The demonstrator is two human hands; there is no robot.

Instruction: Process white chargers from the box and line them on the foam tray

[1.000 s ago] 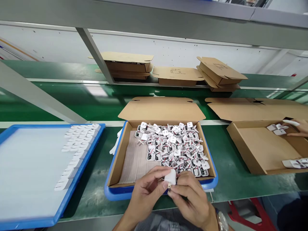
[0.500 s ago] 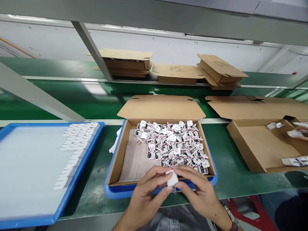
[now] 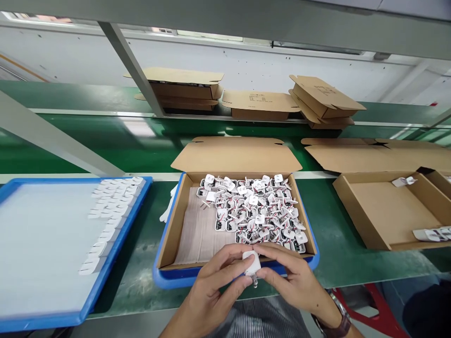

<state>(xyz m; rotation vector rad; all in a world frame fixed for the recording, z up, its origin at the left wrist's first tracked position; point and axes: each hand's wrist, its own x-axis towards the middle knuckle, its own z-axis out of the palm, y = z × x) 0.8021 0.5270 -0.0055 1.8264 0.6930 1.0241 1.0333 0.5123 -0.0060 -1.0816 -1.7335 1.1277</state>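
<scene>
Between the fingers of both hands is a small white plug charger (image 3: 251,264), its metal prongs pointing down toward me. My left hand (image 3: 220,281) grips it from the left with thumb and fingers, and my right hand (image 3: 291,277) pinches it from the right. Both hands are above the front edge of an open cardboard box (image 3: 169,230). Inside that box lie many open white charger housings (image 3: 260,216) with red and black wires and loose pronged caps. The box sits in a blue tray (image 3: 176,280).
On the left, a blue-rimmed tray (image 3: 82,307) holds rows of white pieces (image 3: 109,216) along its right side. Another cardboard box (image 3: 398,206) on the right contains a few white parts. Folded boxes (image 3: 260,105) rest on the shelf behind. A slanted metal post (image 3: 70,136) stands at left.
Both hands keep hold of the charger at nearly the same spot, the prongs turned slightly. Another person's hand at the right-hand box has left the view.
</scene>
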